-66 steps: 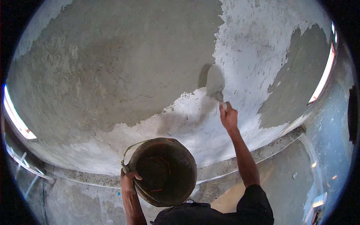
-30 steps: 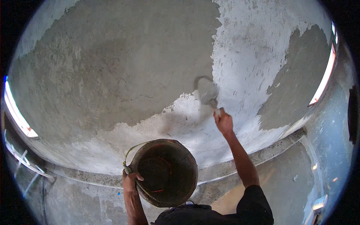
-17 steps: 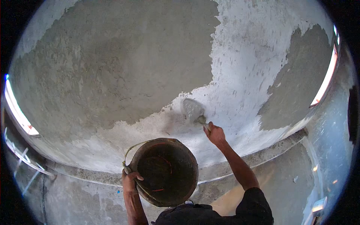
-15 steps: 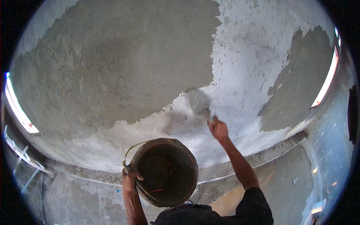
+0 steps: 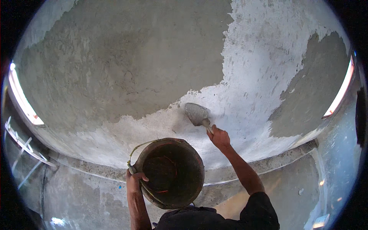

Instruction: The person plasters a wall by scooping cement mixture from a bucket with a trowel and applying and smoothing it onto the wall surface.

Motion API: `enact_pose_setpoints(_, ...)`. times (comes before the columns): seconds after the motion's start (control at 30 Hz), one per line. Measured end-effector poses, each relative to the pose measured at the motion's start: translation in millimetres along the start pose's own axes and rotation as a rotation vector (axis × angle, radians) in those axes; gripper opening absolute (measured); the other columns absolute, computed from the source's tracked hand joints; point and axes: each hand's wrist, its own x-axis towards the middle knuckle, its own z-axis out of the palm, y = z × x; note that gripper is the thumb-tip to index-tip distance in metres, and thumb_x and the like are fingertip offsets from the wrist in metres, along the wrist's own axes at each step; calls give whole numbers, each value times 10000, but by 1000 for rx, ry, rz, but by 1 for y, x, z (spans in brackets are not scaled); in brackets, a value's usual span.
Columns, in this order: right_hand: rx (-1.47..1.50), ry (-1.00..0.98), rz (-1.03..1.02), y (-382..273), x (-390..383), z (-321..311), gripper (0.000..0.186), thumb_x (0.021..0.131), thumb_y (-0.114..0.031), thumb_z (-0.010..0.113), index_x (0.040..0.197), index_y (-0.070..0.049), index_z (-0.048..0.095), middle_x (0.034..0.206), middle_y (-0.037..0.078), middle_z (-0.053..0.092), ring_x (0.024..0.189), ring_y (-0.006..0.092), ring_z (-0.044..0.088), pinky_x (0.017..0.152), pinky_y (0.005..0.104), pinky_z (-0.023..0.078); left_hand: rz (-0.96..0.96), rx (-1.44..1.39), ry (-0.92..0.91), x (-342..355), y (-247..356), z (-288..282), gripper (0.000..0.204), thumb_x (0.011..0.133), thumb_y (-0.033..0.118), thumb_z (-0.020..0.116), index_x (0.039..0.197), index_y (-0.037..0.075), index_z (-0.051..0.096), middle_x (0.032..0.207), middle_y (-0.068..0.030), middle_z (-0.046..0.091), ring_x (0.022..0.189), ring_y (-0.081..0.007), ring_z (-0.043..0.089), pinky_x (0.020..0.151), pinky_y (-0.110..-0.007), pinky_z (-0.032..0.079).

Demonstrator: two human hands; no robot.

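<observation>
My left hand (image 5: 135,181) is closed around the handle at the left side of a dark bucket (image 5: 198,168). The bucket is tilted so that its mouth faces me, and its inside is dark, with wet mix low down that I cannot make out well. My right hand (image 5: 220,138) grips the handle of a trowel (image 5: 196,113) with a rounded, grey-smeared blade. The blade is at the pale, unplastered part of the wall (image 5: 245,99), just below the edge of the grey plaster (image 5: 168,65); whether it touches the wall I cannot tell.
A second grey plaster patch (image 5: 312,84) covers the wall at the right. Bright openings (image 5: 23,97) show at both sides. Along the wall's foot runs a rough ledge (image 5: 268,164) above the grey floor (image 5: 84,203). A pale ladder-like frame (image 5: 27,145) stands at the far left.
The trowel has come slightly down and left, its blade turning from a blur to a clear tilted shape. My left hand still holds the bucket in nearly the same place.
</observation>
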Motion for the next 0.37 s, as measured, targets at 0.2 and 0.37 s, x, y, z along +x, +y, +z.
enact_pose_setpoints(0.2, 54, 169, 99, 7, 41, -54, 302, 813, -302, 545, 878, -15, 478, 609, 186, 568, 544, 361, 576, 473, 426, 458, 42, 13, 48, -15, 2, 9, 362, 436, 1, 499, 797, -19, 504, 571, -73, 488, 472, -200, 473, 460, -290, 401)
enact_pose_setpoints(0.37, 105, 303, 177, -5, 91, -73, 299, 808, -292, 559, 933, -34, 474, 671, 212, 582, 583, 367, 586, 482, 438, 452, -16, -12, 7, -19, -5, 6, 475, 389, -11, 516, 861, -8, 463, 666, -88, 518, 584, -213, 497, 560, -296, 417)
